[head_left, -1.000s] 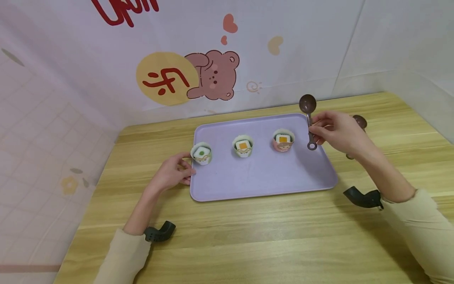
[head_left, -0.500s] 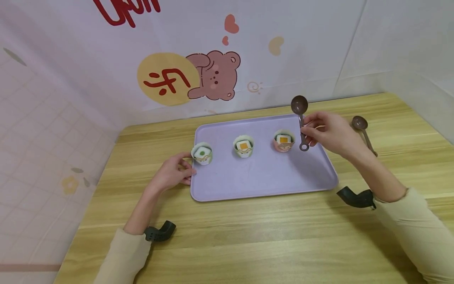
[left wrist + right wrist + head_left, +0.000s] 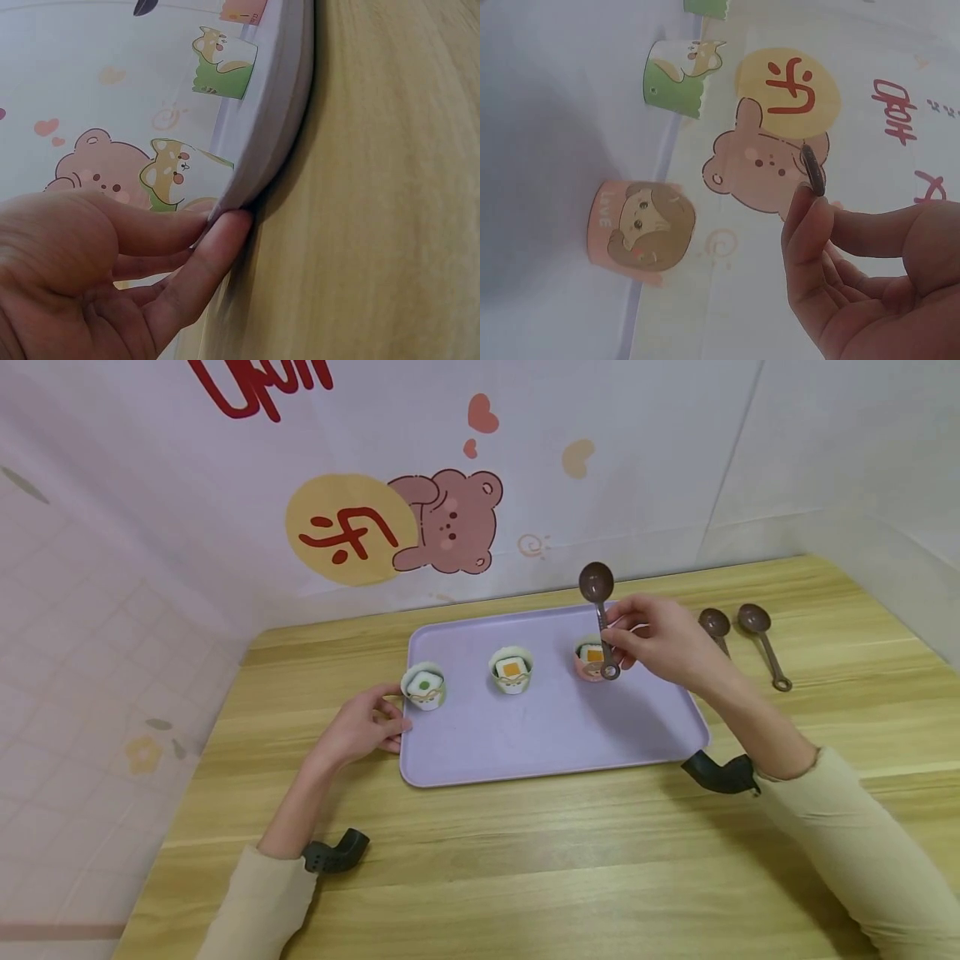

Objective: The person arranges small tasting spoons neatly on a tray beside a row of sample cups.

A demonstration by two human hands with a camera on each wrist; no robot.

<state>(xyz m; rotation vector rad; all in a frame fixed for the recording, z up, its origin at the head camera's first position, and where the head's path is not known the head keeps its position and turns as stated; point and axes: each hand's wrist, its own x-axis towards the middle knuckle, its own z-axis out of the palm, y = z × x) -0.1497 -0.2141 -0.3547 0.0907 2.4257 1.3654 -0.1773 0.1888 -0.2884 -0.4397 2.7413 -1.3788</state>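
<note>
My right hand (image 3: 657, 639) pinches a brown measuring spoon (image 3: 597, 583) by its handle, bowl up, above the right part of a lavender tray (image 3: 495, 752). The spoon's lower handle overlaps a pink paper cup (image 3: 587, 670) in the head view. In the right wrist view only the handle end (image 3: 813, 171) shows between fingertips and thumb. My left hand (image 3: 363, 724) pinches the tray's left rim between thumb and fingers, beside a green paper cup (image 3: 424, 693) holding a white piece with a green dot. Another green cup (image 3: 512, 679), with a white and orange piece, stands mid-tray.
Right of the tray, two more brown spoons lie on the wooden table (image 3: 525, 868): one (image 3: 715, 623) partly behind my right forearm, the other (image 3: 754, 620) fully visible. A printed sheet (image 3: 645, 460) rises behind the table's back edge.
My right hand has moved left with the measuring spoon, from the tray's right edge to over the pink cup. The two spoons behind it have come into view. My left hand stays at the rim.
</note>
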